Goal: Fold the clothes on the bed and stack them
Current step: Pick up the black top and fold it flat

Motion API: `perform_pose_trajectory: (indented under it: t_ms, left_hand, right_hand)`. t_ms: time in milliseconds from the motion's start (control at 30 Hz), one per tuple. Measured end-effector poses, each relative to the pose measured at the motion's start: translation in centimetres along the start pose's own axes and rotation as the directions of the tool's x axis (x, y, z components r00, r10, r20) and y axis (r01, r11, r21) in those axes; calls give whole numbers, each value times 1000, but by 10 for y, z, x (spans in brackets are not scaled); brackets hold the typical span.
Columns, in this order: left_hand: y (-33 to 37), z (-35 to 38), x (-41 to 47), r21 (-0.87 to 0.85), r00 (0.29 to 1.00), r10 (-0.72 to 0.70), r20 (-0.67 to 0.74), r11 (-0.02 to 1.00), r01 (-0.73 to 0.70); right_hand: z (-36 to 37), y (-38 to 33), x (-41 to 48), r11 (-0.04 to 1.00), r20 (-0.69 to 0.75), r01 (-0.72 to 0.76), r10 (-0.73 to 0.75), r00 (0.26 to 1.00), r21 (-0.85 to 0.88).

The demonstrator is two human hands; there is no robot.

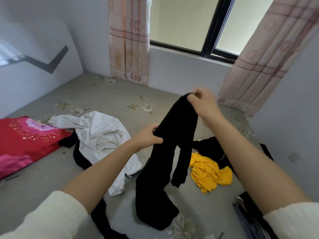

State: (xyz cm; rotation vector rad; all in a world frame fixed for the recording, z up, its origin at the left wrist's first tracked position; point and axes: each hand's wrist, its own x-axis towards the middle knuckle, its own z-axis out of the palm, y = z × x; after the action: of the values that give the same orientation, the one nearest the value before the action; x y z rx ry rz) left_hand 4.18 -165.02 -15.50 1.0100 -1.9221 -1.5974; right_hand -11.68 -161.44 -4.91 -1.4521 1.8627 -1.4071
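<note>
I hold a long black garment [165, 152] up over the grey flowered bed [107, 94]. My right hand [202, 102] pinches its top end, raised highest. My left hand [149, 135] grips its left edge lower down. Two narrow legs or sleeves hang from it, and the longer one bunches on the sheet near me. A crumpled white garment [101, 135] lies left of it, over a dark piece [79, 156]. A yellow garment [208, 171] lies to the right, with another black garment [210, 149] behind it.
A red and pink flowered pillow [24, 142] lies at the bed's left side. A white wall runs along the left; a window [207, 23] with pink curtains [129, 40] is at the far end. Dark items [248, 214] sit at the right edge.
</note>
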Motion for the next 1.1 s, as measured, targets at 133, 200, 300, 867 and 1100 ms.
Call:
perform_pose_trajectory:
  t_ms: [133, 200, 300, 867, 1100]
  left_hand:
    - [-13, -6, 5, -79, 998, -10, 67, 997, 15]
    - [-20, 0, 6, -64, 993, -26, 111, 997, 34]
    - [-35, 15, 10, -66, 971, -61, 233, 995, 78]
    - [-55, -9, -31, -428, 994, 35, 101, 904, 12]
    - [-5, -73, -38, -30, 963, 108, 247, 994, -103]
  right_hand:
    - [-27, -15, 23, 999, -96, 25, -21, 995, 46]
    - [-37, -20, 29, 995, -160, 32, -16, 987, 97]
    - [-52, -28, 34, 983, -219, 41, -1, 976, 178]
    - [-191, 42, 1, 966, -559, -73, 205, 804, 248]
    - [-195, 63, -17, 969, -580, -166, 243, 777, 184]
